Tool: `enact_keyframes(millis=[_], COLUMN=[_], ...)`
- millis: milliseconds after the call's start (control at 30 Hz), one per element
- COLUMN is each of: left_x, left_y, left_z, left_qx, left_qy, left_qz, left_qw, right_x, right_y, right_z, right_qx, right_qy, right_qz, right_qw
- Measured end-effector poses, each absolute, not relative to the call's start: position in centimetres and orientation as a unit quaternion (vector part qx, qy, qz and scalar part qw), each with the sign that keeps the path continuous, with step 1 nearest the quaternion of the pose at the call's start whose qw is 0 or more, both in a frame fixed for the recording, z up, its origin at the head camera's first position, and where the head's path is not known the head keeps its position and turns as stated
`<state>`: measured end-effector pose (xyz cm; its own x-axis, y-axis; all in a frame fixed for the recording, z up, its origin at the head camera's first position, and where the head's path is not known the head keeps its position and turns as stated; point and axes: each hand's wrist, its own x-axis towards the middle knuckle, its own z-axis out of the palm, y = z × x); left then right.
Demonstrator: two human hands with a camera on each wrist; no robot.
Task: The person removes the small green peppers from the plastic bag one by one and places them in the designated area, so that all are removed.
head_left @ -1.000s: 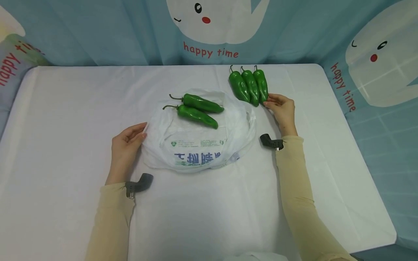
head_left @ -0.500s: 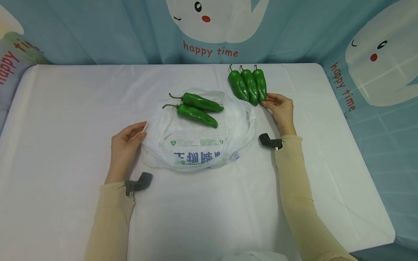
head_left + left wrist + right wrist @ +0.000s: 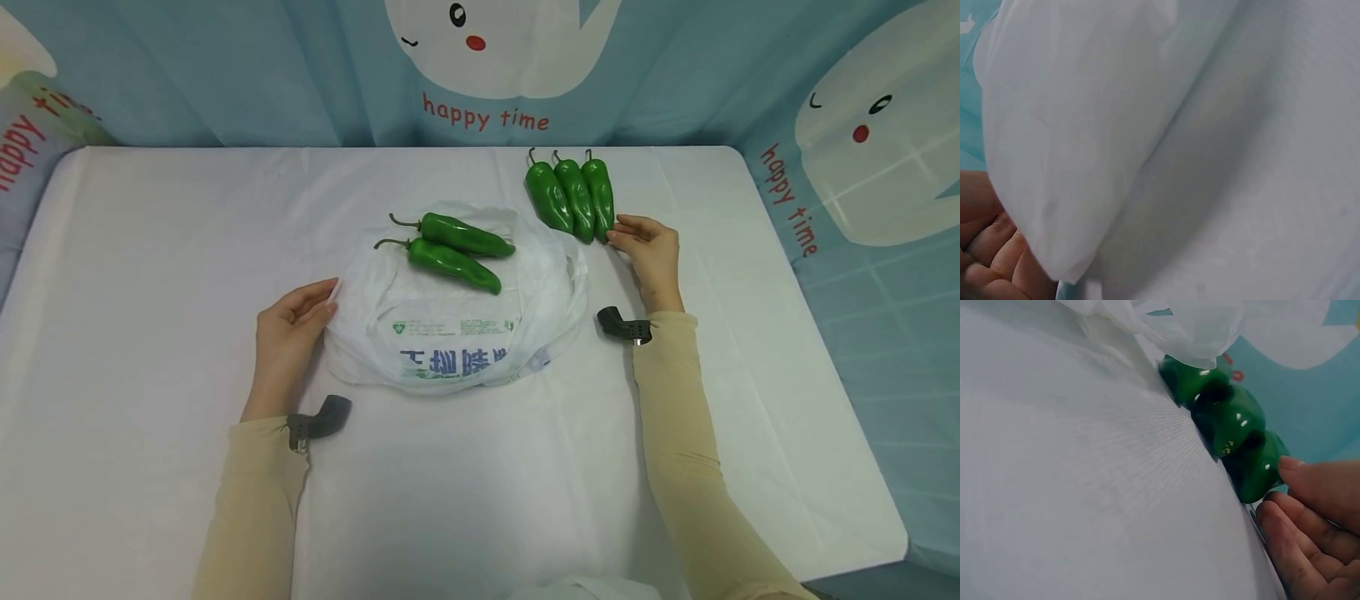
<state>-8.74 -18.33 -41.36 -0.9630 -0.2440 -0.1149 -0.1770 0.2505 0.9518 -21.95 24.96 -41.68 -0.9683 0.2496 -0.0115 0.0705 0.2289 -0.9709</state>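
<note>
Your left hand [image 3: 287,337] pinches the white bag [image 3: 442,310]!
Your right hand [image 3: 651,254], fingers relaxed, touches the end pepper [image 3: 602,198] of three; two more peppers [image 3: 453,267] lie on the bag.

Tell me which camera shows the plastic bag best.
The head view: it shows nearly the whole bag and its lettering. The left wrist view shows only a plain close-up part; the right wrist view, a crumpled edge.
</note>
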Motion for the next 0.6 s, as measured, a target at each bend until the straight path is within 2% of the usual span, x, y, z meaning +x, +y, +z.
enact_keyframes(millis=[600], left_x=[-8.8], left_y=[-18.4], left_z=[-41.5], left_qx=[0.126], left_qy=[-0.789], left_qz=[-0.601], left_qw=[0.032], right_x=[-21.3], right_y=[24.1], right_z=[-39.2], right_qx=[-0.083], right_qy=[-0.737], right_qz=[0.660], right_qw=[0.122])
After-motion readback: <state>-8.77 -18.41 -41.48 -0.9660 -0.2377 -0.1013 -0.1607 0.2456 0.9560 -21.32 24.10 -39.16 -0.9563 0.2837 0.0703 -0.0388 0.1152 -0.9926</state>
